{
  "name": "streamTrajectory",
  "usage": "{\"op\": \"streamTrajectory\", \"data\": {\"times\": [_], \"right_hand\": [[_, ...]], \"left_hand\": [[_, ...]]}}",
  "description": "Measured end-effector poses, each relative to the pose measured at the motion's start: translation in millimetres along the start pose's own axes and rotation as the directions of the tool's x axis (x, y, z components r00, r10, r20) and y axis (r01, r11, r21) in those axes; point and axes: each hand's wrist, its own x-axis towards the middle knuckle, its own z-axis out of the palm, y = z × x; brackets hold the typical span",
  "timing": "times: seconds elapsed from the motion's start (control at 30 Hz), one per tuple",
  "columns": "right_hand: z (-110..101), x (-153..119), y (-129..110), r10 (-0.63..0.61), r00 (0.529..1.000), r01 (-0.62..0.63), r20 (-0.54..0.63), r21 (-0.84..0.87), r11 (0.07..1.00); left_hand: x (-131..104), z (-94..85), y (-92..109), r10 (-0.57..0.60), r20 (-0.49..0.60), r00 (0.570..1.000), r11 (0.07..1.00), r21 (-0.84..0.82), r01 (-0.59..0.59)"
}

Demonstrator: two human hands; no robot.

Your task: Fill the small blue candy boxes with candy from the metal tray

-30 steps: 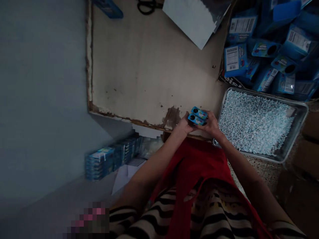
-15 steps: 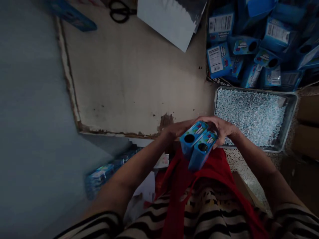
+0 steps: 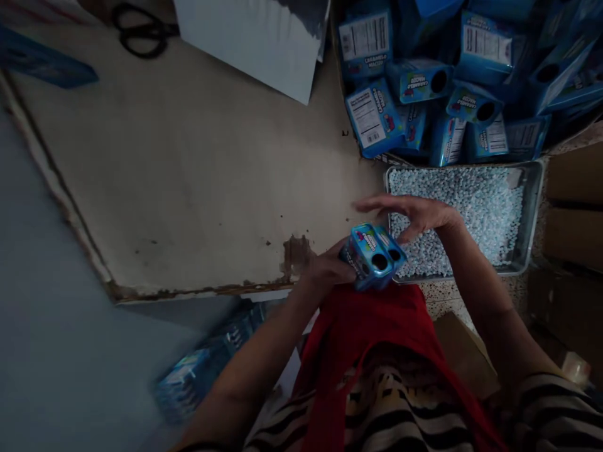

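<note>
Two small blue candy boxes [image 3: 369, 246] stand side by side in front of my red apron, each with a dark round hole in its end. My left hand [image 3: 333, 263] is wrapped round them from the left. Just above and to their right, my right hand [image 3: 409, 210] is apart from the boxes, its fingers stretched out to the left. Below and behind that hand lies a metal tray [image 3: 531, 220] full of small pale blue and white candies [image 3: 471, 213].
A large carton at the back right is heaped with similar blue boxes [image 3: 372, 116]. Black scissors [image 3: 141, 31], a white sheet [image 3: 254, 44] and a flat blue piece [image 3: 51, 63] lie on the worn table [image 3: 211, 176]. More blue packs [image 3: 188, 376] sit low at left.
My right hand has let go of the boxes and stretched its fingers above them. The boxes have turned in my left hand. The view has shifted rightward.
</note>
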Motion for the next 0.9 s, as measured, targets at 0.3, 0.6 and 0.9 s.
{"op": "streamTrajectory", "data": {"times": [0.3, 0.6, 0.9], "right_hand": [[58.9, 20.6, 46.3, 0.155, 0.846, -0.35, -0.511, -0.312, 0.883], [53.2, 84.8, 89.1, -0.05, 0.902, -0.296, -0.428, -0.701, 0.649], [73.6, 78.7, 171.2, 0.052, 0.73, -0.237, -0.682, -0.181, 0.954]], "left_hand": [[37.5, -46.1, -25.4, 0.333, -0.317, 0.888, 0.941, 0.169, -0.293], [79.1, -83.9, -56.7, 0.544, -0.441, 0.714, 0.829, 0.415, -0.375], [60.1, -91.4, -43.9, 0.49, -0.39, 0.78, 0.815, 0.523, -0.25]]}}
